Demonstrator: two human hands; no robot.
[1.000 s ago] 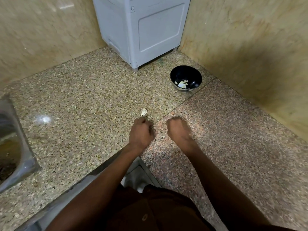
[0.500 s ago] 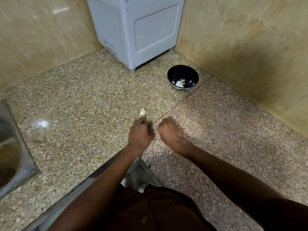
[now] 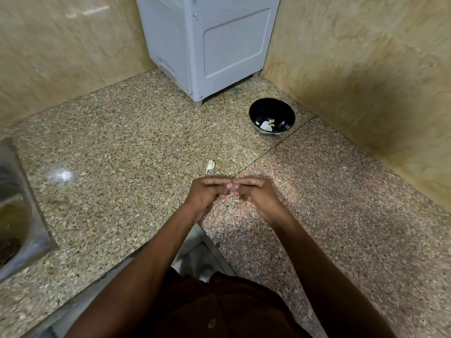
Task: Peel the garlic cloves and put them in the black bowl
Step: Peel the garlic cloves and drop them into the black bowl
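Garlic clove is lying on the speckled counter just beyond the left hand, apart from it. In the head view, the left hand and right hand are meeting fingertip to fingertip, fingers curling inward around something small; what they are pinching is hiding behind the fingers, so I cannot tell. Black bowl is sitting well beyond the right hand, holding pale peeled pieces. A steel sink is being cut off far left of the left hand.

Polished speckled granite counter, glossy black bowl
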